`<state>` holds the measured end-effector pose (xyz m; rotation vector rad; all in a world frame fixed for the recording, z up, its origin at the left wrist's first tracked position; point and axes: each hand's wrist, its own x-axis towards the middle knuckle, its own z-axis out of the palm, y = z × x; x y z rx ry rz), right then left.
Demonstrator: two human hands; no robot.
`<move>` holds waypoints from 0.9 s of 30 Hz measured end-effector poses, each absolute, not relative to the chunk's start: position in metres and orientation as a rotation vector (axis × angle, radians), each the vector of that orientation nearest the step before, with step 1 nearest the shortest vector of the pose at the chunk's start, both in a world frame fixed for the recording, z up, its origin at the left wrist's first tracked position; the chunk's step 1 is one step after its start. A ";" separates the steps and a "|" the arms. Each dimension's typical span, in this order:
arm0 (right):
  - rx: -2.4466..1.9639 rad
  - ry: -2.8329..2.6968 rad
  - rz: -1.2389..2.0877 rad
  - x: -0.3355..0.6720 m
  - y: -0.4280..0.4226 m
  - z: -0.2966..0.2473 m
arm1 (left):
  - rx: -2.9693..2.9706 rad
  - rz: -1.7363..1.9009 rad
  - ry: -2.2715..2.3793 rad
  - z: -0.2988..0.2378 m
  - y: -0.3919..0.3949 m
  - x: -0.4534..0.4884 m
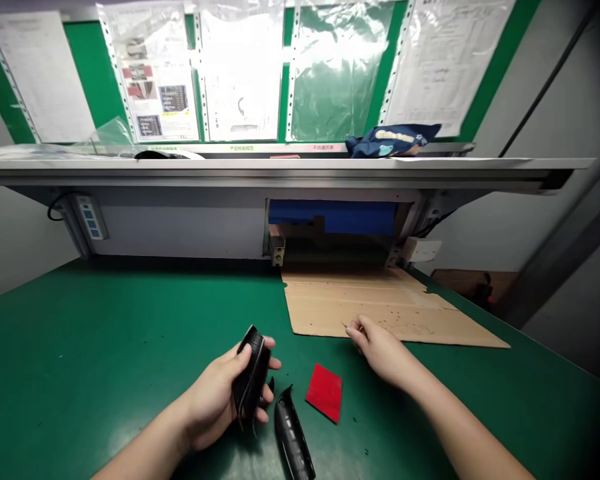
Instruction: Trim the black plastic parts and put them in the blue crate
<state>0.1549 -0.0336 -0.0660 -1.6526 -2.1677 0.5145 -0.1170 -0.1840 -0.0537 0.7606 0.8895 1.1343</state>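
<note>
My left hand [215, 397] is wrapped round a black curved plastic part [251, 377], thumb on top and fingers behind it. A second black curved plastic part [293, 437] lies on the green table just right of that hand. Beside it rests a red flat piece [325, 393] with slanted edges. My right hand [377, 347] is over the near edge of the cardboard sheet [340, 310], its thumb and forefinger pinched together. Something thin and tiny sticks out at the fingertips, too small to name.
The green table [130, 320] carries small dark scraps. Dark specks lie on the cardboard, which reaches to an opening with a blue flap [360, 217]. Above runs a shelf [290, 175] with a dark blue packet [393, 140]. A power strip [91, 217] hangs at the left.
</note>
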 end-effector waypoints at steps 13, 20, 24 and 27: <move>-0.670 -2.470 0.633 0.087 -0.113 -0.054 | 1.372 0.782 1.122 -0.041 -0.192 -0.124; -0.721 -2.571 0.182 0.084 -0.117 -0.059 | 1.356 0.731 1.094 -0.041 -0.193 -0.122; -0.791 -2.577 -0.024 0.079 -0.120 -0.058 | 1.348 0.707 1.072 -0.040 -0.193 -0.119; -0.789 -2.553 -0.115 0.077 -0.121 -0.057 | 1.364 0.699 1.063 -0.040 -0.195 -0.117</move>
